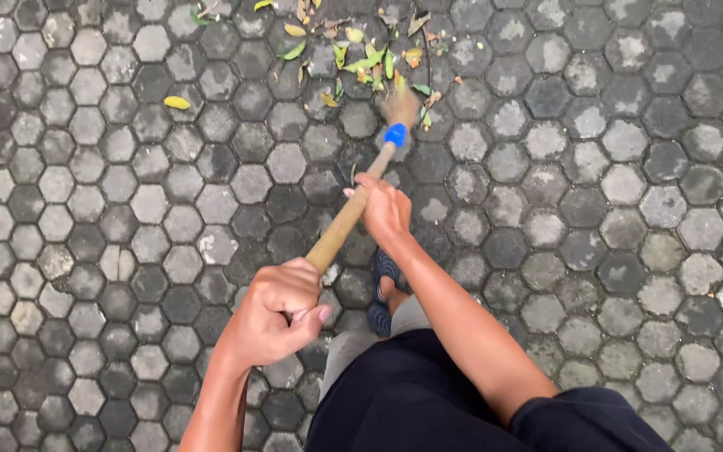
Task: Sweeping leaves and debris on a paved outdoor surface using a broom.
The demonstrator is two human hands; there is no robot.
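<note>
Head view, looking down: a left hand [276,311] clenches the near end of a pale wooden broom handle [346,220], while farther along the right hand [385,209] wraps the same shaft. Its blue collar [395,134] and blurred straw bristles [401,106] meet scattered yellow and green fallen leaves [361,60] on grey hexagonal paving stones [596,167].

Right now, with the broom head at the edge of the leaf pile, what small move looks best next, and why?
Probably a short stroke pushing the bristles further away. Both the left hand and right hand grip the broom handle, and the leaves lie just beyond the bristles on the hexagonal pavers.
</note>
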